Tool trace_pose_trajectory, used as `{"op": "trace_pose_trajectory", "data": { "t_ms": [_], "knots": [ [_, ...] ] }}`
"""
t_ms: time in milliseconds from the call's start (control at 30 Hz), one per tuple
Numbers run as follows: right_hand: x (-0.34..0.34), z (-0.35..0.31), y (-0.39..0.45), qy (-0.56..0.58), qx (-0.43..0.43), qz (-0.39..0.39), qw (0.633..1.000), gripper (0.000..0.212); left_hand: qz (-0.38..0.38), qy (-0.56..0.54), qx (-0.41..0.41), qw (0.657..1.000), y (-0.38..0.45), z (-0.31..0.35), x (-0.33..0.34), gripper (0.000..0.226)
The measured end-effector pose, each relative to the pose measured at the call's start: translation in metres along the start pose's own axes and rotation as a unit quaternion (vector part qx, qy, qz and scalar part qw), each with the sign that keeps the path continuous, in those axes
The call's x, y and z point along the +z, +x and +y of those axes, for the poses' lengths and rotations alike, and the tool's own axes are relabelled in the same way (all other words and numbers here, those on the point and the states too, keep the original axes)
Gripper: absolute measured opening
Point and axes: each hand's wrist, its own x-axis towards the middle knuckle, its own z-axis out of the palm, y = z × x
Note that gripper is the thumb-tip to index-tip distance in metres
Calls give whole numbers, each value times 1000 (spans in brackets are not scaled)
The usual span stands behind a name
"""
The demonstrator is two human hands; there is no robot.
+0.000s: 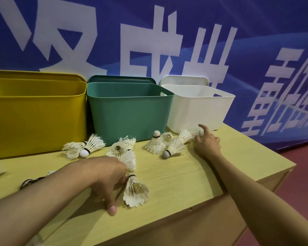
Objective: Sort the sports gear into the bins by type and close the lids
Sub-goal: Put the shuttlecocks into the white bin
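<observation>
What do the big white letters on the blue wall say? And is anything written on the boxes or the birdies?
Blue banner: big white Chinese characters, cut off by the bins and the picture's edges. Only "成" can be read with fair confidence; the rest are too cropped or tilted to tell.
Yellow bin: no writing.
Green bin: no writing.
White bin: no writing.
Shuttlecocks: no readable writing.

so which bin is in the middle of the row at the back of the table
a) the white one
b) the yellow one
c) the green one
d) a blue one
c: the green bin stands between the yellow bin on its left and the white bin on its right, all three open, with lids propped behind them.
</observation>
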Motion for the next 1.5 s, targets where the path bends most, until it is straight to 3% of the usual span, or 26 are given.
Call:
{"op": "trace_pose_trajectory", "data": {
  "t_ms": [133, 267, 467, 633, 767, 867, 967, 1000, 1067, 1233, 1300, 1367, 1500],
  "knots": [
    [4, 3, 7, -62, -40, -32, 997, 48, -2, -10, -10, 1000, 11, 2, -1, 63],
    [1, 6, 5, -39, -39, 9, 998, 40, -2, -11, 1, 1000, 16, 6, -7, 57],
    [-10, -1, -10, 152, 3, 104, 983, 39, 22, -10, -2, 1000, 8, 4, -5, 58],
    [-61, -44, -38, 267, -91, 190, 941, 42, 38, 0, 2, 999, 5, 1, 1, 68],
    [-125, -101, 3, 262, -163, 222, 925, 44, 32, -12, -3, 999, 6, 0, 3, 65],
    [-156, -134, 56, 146, -152, 164, 964, 47, 32, -13, -5, 999, 6, 2, 3, 65],
    [-162, -138, 99, -52, -109, 26, 992, 79, 29, -13, -10, 999, 6, 1, 2, 65],
    [-159, -135, 102, -80, -87, 17, 993, 77, 32, -11, -10, 999, 6, 0, 3, 66],
    [-147, -121, 98, -51, -74, 39, 995, 62, 39, -12, -9, 999, 8, -1, 7, 68],
    [-87, -68, 9, -13, -197, 86, 977, 48, 30, -21, -6, 999, 11, 1, 3, 62],
    [-59, -47, -21, -38, -214, 29, 976, 52, 24, -27, -7, 999, 12, 3, 0, 58],
    [-37, -33, -33, -23, -179, -51, 982, 60, 22, -26, -9, 999, 13, 3, -2, 59],
    [-15, -26, -26, 122, -65, -112, 984, 86, 23, -18, -11, 1000, 11, 2, 0, 60]
  ]
}}
